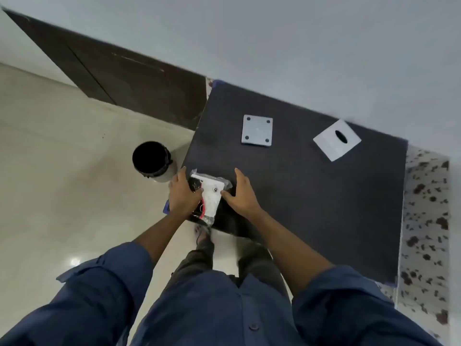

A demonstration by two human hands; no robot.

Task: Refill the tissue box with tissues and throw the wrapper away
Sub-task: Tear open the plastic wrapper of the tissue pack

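Left hand (pixel 183 196): grips the left side of the tissue pack (pixel 209 196), fingers curled over its wrapper.
Right hand (pixel 240 193): holds the right side of the same pack, thumb pressed on its top and fingers spread toward 12 o'clock.
Tissue pack: white tissues in clear plastic with black and red print, at the table's near left corner (whether it rests on the surface cannot be told).
Table (pixel 311 196): dark top, set against a pale wall.
Base plate (pixel 257 130): grey square with four corner holes, lying flat at 1 o'clock from the hands.
Tissue box (pixel 336 140): white, oval slot facing up, at 2 o'clock, well apart from the pack.
Bin (pixel 151 159): black-lined, on the floor at 10 o'clock, just beside the table's left edge.
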